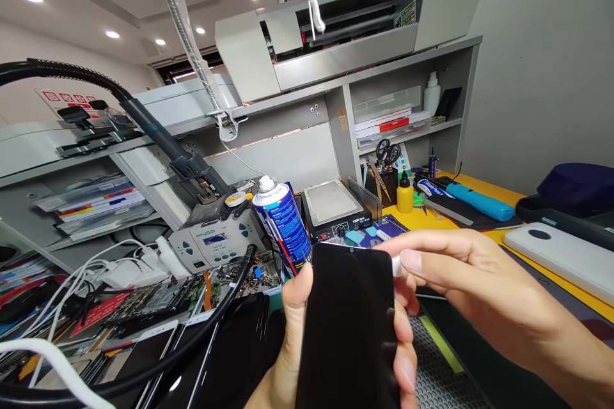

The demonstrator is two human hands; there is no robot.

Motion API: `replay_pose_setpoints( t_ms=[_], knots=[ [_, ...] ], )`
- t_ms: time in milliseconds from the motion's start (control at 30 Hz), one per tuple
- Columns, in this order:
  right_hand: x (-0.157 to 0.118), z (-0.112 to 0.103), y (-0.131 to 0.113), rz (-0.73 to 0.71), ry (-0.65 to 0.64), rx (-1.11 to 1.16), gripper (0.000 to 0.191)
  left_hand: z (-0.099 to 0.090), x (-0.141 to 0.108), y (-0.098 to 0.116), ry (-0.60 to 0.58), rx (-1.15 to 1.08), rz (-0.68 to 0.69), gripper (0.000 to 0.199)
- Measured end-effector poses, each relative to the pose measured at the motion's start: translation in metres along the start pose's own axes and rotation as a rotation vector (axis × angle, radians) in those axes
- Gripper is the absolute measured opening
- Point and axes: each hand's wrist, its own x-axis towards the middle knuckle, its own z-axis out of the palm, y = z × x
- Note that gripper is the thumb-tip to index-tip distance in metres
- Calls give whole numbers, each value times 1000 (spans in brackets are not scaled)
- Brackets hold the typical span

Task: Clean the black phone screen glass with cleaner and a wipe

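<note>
My left hand point(286, 351) is wrapped round a phone point(350, 326) with a dark screen, its thumb along the left edge and its fingertips along the right edge. The phone stands nearly upright, screen towards me. At its upper right corner, my right hand point(480, 294) pinches a small white piece point(396, 266) between thumb and fingers. What exactly the piece is, and whether it touches the phone, I cannot make out. Just behind the phone's upper left corner is a blue spray can point(288, 223) with a white cap.
A heating plate point(333, 204) and a grey soldering station point(215, 239) stand at the back. Circuit boards point(182, 297) and cables lie to the left. A yellow bottle point(404, 195), a blue tool point(484, 201) and a white device point(556, 243) are on the right. Shelves rise behind.
</note>
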Motion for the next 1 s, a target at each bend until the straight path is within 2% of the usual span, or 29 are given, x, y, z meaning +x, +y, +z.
replay_pose_setpoints(
  t_ms=[200,400,467,567,767,1000],
  knots=[
    [-3,5,-3,71,-51,-22,23,1,0,-8,33,-190,-59,82],
    [0,2,2,76,-36,5,18,-4,2,-10,83,-377,-75,51],
    [0,2,2,77,-38,4,17,-4,1,-10,90,-393,-87,48],
    [0,2,1,73,-33,1,17,1,-2,-13,72,-396,-117,56],
    [0,1,0,83,-27,-19,18,5,-10,-24,-78,-453,-309,96],
    [-1,0,2,98,-30,-38,19,1,-9,-25,-129,-484,-302,98]
  ],
)
